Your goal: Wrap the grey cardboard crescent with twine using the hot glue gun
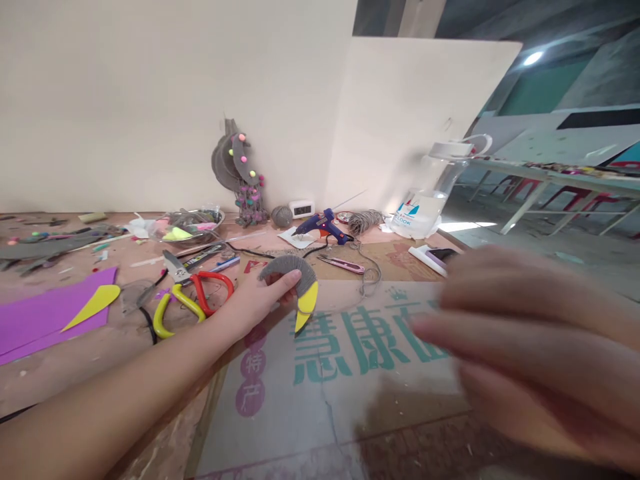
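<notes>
My left hand (273, 293) is closed on a crescent-shaped piece (287, 267), pinching it between thumb and fingers. Grey yarn wraps most of the crescent in tight turns, while its lower tip is bare yellow with a dark edge. A thin strand of grey yarn (345, 312) trails from the crescent toward the right. Large and blurred at the right, my right hand (525, 333) is raised near the camera with its fingers bunched together. Whatever is between those fingertips cannot be made out. Beneath both hands lies a printed board (280, 427) with a shiny, clear-looking surface.
Scissors (193, 293), a craft knife (343, 265) and purple sheets (30, 320) with a yellow cutout (95, 307) lie around. Behind stand a glue gun (320, 225), a yarn bundle (366, 221), a small clock (303, 209), a decorated grey crescent ornament (237, 167) and a water bottle (423, 193).
</notes>
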The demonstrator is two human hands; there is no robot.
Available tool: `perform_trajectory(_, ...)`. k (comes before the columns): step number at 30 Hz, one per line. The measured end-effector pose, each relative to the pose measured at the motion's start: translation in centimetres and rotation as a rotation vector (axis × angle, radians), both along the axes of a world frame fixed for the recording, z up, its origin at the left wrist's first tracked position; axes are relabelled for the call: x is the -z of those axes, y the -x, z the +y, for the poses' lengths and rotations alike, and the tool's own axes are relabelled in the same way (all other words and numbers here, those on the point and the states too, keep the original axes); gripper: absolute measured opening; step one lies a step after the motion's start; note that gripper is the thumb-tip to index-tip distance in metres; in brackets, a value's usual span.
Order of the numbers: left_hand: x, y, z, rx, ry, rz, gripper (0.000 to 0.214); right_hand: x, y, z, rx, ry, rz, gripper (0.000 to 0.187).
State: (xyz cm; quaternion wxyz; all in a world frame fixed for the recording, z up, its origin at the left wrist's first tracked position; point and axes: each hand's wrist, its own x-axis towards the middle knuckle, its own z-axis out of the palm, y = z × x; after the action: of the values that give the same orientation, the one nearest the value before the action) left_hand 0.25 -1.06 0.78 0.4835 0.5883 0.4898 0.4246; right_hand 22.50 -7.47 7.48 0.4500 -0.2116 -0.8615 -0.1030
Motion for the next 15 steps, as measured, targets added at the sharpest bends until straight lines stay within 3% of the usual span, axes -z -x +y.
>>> perform_trajectory(2,0.1,0.1,0.0,0.015,-0.012,-0.005,0.03,0.0,0.6,1.3,0.12,0.028,-0.198,0.019)
perform_trajectory(4,0.3,0.1,0.2,0.045,-0.032,-0.007,0.031,1.1,1.1,3.2,0.182,0.151,-0.254,0.02)
perform_trajectory(7,0.5,0.2,0.4,0.087,-0.059,0.004,0.03,4.0,1.5,5.6,0.22,0.381,-0.223,0.021)
perform_trajectory(10,0.6,0.3,0.5,0.114,-0.092,0.065,0.03,6.1,2.0,6.4,0.191,0.553,-0.149,0.023)
perform_trajectory(15,0.7,0.5,0.3,0.175,-0.057,0.089,0.03,6.4,3.2,6.0,0.143,0.739,-0.079,0.023)
